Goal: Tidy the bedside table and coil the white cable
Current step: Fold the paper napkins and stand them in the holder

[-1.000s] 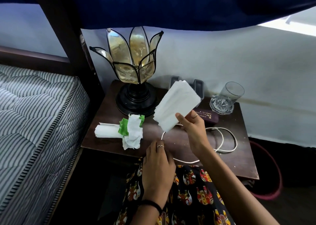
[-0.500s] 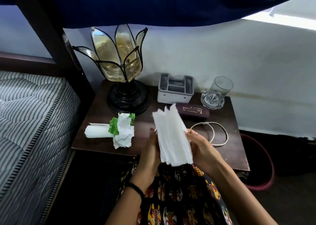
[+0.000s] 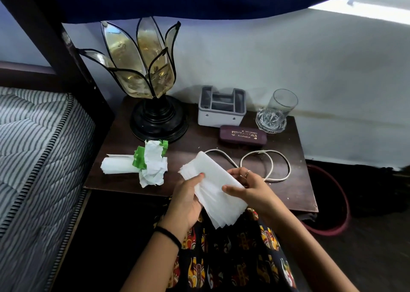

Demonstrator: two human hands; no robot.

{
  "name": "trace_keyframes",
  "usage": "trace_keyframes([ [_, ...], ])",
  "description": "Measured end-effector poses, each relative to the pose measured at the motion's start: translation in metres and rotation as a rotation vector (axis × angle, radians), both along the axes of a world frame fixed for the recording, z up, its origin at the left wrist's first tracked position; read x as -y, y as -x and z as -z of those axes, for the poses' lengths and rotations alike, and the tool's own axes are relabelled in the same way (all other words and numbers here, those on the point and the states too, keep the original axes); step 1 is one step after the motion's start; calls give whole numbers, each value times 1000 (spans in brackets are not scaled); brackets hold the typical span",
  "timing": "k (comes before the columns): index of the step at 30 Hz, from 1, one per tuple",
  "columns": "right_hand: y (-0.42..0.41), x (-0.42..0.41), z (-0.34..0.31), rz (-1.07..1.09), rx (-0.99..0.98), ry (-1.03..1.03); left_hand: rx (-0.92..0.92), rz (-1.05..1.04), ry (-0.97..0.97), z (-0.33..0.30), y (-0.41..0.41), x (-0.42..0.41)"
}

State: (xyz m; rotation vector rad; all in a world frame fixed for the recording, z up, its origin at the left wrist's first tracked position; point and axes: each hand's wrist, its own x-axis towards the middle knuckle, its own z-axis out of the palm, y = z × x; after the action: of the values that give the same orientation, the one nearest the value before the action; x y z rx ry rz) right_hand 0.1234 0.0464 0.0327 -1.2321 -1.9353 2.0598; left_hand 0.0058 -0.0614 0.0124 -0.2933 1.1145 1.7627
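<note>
Both hands grip the stack of white tissues at the tabletop's front edge: left hand underneath, right hand pinching the far side, probably squaring the sheets. White cable lies loosely looped on the tabletop just behind the right hand, uncoiled, untouched.

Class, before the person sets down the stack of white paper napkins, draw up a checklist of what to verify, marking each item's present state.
1. Both hands hold the stack of white paper napkins: left hand, right hand. Ok.
2. Grey plastic organiser upright, compartments look empty. Ok.
3. White cable coiled: not ok, lies loose.
4. Crumpled white and green wrapper cleared: not ok.
5. Clear drinking glass upright: ok.
</note>
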Motion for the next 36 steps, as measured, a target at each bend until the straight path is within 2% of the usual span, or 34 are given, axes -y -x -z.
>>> trace_keyframes([
  [5, -9, 18, -3, 37, -85, -27, 136, -175, -71, 2, 7, 3],
  [10, -13, 33, 4, 118, -141, -188, 174, -148, -160, 1, 6, 7],
  [16, -12, 40, 6, 56, -121, -487, 129, -124, -112, 0, 8, 3],
  [20, -12, 40, 6, 99, -116, -364, 133, -146, -134, 2, 6, 2],
  [24, -13, 41, 5, 261, -298, 67, 162, -173, -226, 2, 6, 3],
  [27, -11, 45, 3, 273, -389, 220, 138, -201, -285, 3, 6, 2],
  [30, -4, 50, 5, 294, -411, 182, 78, -191, -307, 4, 3, 1],
  [36, 13, 20, -12, 281, -325, -152, 91, -113, -253, 4, 4, -1],
])
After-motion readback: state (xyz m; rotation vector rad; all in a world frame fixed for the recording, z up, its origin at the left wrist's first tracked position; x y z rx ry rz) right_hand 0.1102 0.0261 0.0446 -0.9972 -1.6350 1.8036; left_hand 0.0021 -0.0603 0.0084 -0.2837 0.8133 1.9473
